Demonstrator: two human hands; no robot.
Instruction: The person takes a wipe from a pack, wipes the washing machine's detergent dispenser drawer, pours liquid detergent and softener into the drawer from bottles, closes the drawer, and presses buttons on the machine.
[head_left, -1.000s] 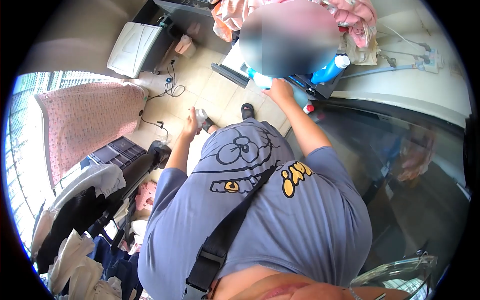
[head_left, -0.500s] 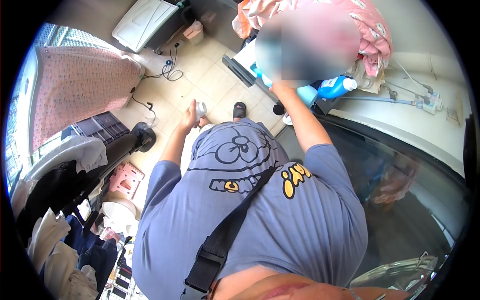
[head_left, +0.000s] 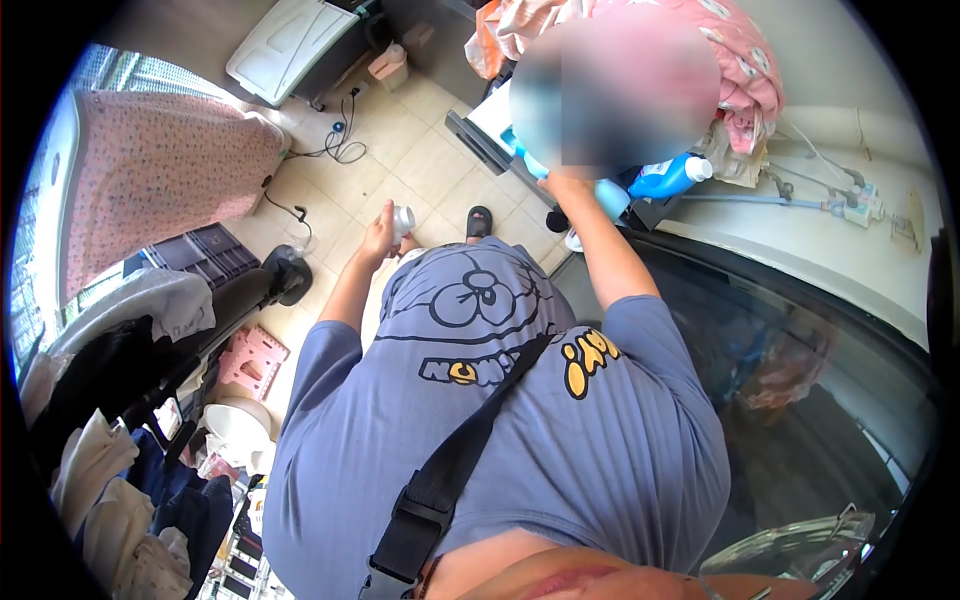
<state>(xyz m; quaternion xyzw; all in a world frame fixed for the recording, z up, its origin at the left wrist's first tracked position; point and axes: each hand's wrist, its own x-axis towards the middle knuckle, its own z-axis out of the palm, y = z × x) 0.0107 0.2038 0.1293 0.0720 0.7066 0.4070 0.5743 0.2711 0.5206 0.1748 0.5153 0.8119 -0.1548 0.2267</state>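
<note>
My left hand (head_left: 378,236) is closed around a small white, translucent cup-like piece (head_left: 403,219), held over the floor in front of my shirt. On the other side, my right hand (head_left: 566,186) reaches forward with its fingers curled at a light blue plastic container (head_left: 612,197). A round blurred patch covers much of that container and part of the hand's surroundings, so its full shape is hidden. Just right of it, a bright blue bottle (head_left: 662,178) with a white cap leans at a tilt. Left of the hand, a white pulled-out drawer (head_left: 492,117) with a dark front shows partly.
Pink patterned cloth (head_left: 748,75) lies beyond the blurred patch. A dark glossy surface (head_left: 790,340) lies at my right. On the left stand a cloth-covered ironing board (head_left: 175,185), a grey crate (head_left: 205,255) and hanging clothes (head_left: 110,490). Black cables (head_left: 340,140) trail on the tiled floor.
My right hand has shifted slightly down toward me, and the bright blue bottle appears slightly farther left. My left hand keeps its hold on the white cup-like piece, almost unmoved.
</note>
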